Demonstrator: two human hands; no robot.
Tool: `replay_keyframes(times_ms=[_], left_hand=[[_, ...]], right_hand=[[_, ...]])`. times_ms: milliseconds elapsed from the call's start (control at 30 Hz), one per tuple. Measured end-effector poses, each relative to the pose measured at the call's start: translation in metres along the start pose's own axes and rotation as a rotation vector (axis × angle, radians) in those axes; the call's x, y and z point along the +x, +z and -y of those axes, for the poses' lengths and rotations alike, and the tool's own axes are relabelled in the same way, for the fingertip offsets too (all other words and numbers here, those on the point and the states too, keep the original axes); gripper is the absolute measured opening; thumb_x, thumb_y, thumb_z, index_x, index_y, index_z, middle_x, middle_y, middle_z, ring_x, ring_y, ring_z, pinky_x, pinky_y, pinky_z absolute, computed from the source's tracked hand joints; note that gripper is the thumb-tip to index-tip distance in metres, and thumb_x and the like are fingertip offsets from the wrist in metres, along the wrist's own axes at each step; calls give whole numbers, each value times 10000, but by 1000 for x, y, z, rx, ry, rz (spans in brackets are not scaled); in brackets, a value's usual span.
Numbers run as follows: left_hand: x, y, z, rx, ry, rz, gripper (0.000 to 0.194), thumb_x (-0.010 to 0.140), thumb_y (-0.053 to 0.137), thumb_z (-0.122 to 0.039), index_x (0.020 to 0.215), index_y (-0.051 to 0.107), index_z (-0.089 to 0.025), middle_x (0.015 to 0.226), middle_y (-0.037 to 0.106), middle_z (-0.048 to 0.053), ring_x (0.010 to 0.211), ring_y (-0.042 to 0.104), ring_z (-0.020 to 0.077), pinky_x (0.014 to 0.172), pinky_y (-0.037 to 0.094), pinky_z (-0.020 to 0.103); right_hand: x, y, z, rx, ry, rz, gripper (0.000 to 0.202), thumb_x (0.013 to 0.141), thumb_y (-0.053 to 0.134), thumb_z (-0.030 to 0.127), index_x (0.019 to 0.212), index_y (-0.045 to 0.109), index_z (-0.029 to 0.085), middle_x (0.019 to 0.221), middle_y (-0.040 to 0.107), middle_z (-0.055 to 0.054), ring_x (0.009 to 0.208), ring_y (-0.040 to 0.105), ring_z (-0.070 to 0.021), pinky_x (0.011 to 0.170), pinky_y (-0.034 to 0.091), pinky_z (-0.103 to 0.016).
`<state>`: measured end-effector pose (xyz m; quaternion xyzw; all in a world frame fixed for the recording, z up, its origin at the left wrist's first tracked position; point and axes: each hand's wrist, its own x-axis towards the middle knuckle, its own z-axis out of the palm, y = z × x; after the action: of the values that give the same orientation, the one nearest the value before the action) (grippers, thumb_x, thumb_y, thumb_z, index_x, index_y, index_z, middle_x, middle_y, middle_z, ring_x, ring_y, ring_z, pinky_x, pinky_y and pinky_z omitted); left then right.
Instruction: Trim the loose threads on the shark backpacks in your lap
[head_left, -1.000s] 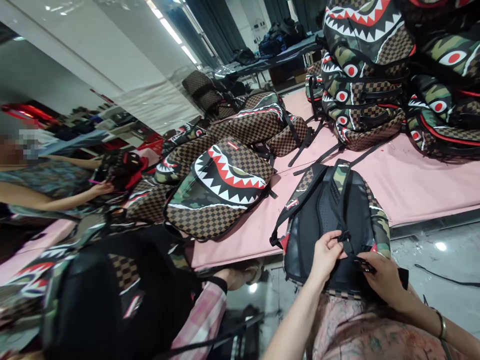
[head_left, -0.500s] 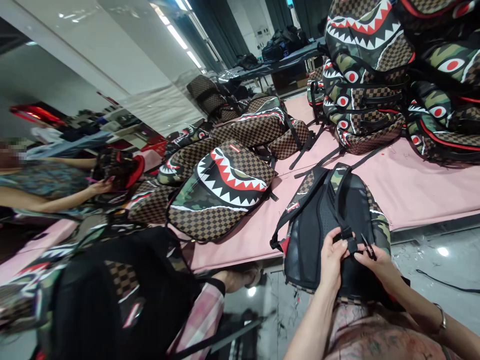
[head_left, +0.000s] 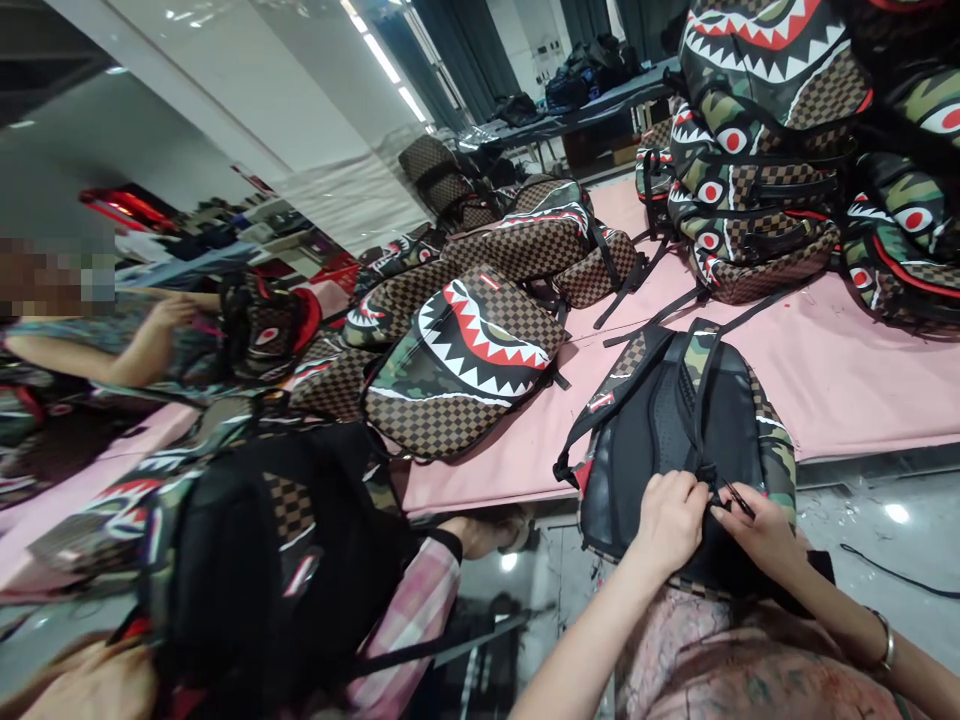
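A backpack (head_left: 637, 480) with a black padded back, checkered and camouflage edges rests across my lap, its back panel facing up and its top on the pink table. My left hand (head_left: 673, 520) is closed on a black strap (head_left: 703, 420) near the middle of the panel; its knuckles hide most of what the fingers pinch. Close beside it, my right hand (head_left: 761, 535) is closed around small dark thread snips (head_left: 739, 500), with its fingertips at the same strap. Whether those fingertips also grip the strap is hard to see.
A shark-mouth backpack (head_left: 472, 360) lies on the pink table (head_left: 847, 385), with more bags behind it. Stacked backpacks (head_left: 757, 200) stand at the right. Left of me, a co-worker's hand (head_left: 97, 680) is by another black-backed backpack (head_left: 225, 560). Another person (head_left: 135, 340) sits farther left.
My left hand has turned over, its back now upward, and the buckle piece seen between my hands is now covered. The view has shifted left, and a co-worker's hand appears at the lower left.
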<state>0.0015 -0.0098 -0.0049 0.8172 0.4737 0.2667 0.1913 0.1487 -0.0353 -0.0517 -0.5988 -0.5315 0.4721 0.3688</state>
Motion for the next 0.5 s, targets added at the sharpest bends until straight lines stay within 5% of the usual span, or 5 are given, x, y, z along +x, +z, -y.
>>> replay_keyframes(times_ms=[167,267,400,500], left_hand=[[7,13,3,-804,-468,-117,307,763,550,-380,569,551,-142,579,445,10,575,401,113,563,304,228],[7,16,2,-1202,-716,-62,375,649,649,-459,550,507,-127,518,355,-33,493,261,66,493,192,207],[4,4,-5,-1342,-661,73,368,679,639,-428,540,524,-108,539,375,-18,510,281,63,506,201,212],[4,-5,-9,-1270,-589,49,337,742,593,-386,566,555,-101,566,427,4,553,342,77,545,247,216]], right_hand=[[-1,-16,-2,-143,-53,73,222,790,485,388,844,523,177,671,497,5,575,453,-120,521,368,-219],[-4,-25,-3,-192,-47,95,244,796,488,416,844,532,181,579,428,34,525,402,-114,497,333,-224],[-5,-24,0,-171,-35,68,240,782,492,409,789,537,174,590,455,24,556,429,-125,521,351,-229],[-4,-18,9,-138,-7,31,251,756,500,407,810,555,168,573,472,26,544,444,-130,520,361,-232]])
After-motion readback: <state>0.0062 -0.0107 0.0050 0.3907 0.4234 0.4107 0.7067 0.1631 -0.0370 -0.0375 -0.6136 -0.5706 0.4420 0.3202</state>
